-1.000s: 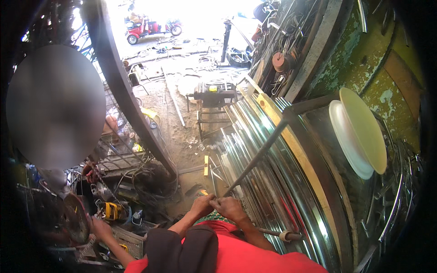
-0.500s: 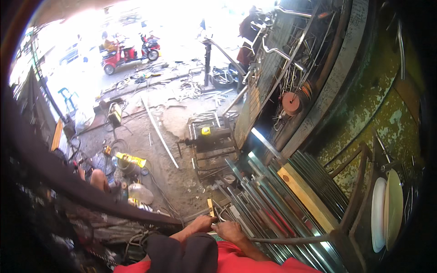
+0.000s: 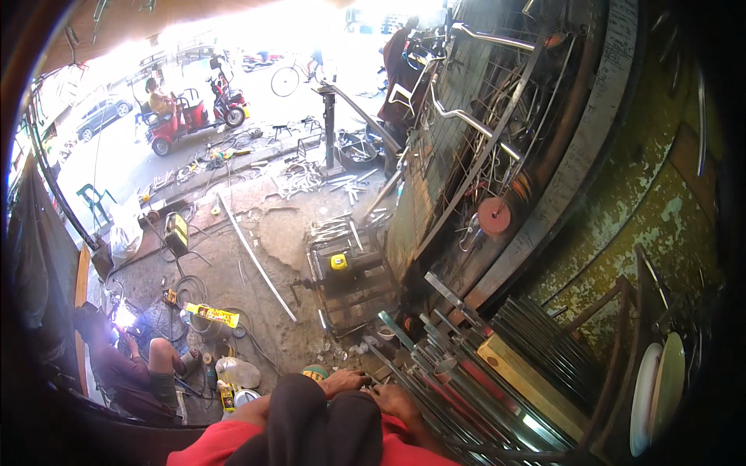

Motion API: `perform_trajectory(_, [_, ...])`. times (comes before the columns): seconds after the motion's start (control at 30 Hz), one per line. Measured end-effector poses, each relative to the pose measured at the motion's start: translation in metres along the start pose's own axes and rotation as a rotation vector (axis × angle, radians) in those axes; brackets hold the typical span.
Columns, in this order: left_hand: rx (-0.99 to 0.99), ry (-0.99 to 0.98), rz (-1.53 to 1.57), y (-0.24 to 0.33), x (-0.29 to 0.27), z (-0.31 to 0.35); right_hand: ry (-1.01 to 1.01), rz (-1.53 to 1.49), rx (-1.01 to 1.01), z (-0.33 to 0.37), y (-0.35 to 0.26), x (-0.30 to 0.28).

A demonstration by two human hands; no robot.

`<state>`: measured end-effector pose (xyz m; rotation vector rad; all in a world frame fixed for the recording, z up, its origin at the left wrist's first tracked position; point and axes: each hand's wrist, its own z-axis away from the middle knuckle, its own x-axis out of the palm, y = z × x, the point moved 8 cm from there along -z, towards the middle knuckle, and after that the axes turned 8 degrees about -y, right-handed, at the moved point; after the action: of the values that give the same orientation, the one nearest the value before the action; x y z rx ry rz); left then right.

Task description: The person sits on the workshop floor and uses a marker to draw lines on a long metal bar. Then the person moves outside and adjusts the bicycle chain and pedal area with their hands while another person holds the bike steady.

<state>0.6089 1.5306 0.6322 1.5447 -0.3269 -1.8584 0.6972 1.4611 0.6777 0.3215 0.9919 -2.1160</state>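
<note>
At the lower middle, my left hand (image 3: 347,380) and my right hand (image 3: 395,399) are close together in front of my body. Their fingers curl inward, and whatever they grip is too small and too hidden to name. My right hand is nearest to the ends of a stack of metal tubes (image 3: 458,373) leaning at the right. A round green and yellow thing (image 3: 315,371) shows just beside my left wrist. Dark cloth hanging at my chest hides part of both forearms.
A low metal work stand (image 3: 350,291) carries a yellow tape measure (image 3: 338,262). A co-worker (image 3: 132,361) crouches at the left by a bright welding arc (image 3: 123,315). Cables and a long metal bar (image 3: 256,258) lie on the floor. A wooden beam (image 3: 528,380) rests among the tubes.
My view has tilted and turned, so the crouching co-worker and the arc now show. My hands sit lower against my body, a little farther apart. The red three-wheeler appears farther left.
</note>
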Motion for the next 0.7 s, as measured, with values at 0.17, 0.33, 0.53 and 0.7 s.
perform_trajectory(0.17, [0.003, 0.017, 0.007, -0.031, -0.039, -0.002, 0.03, -0.153, -0.111, -0.023, -0.021, -0.022])
perform_trajectory(0.33, [-0.012, 0.138, 0.025, -0.071, -0.084, 0.005, 0.128, -0.19, -0.146, -0.058, -0.044, -0.046])
perform_trajectory(0.53, [0.036, -0.015, 0.104, -0.154, -0.115, 0.02, 0.024, -0.307, -0.178, -0.141, -0.09, -0.064])
perform_trajectory(0.7, [-0.239, 0.322, 0.061, -0.27, -0.167, 0.048, -0.028, -0.252, -0.19, -0.259, -0.157, -0.087])
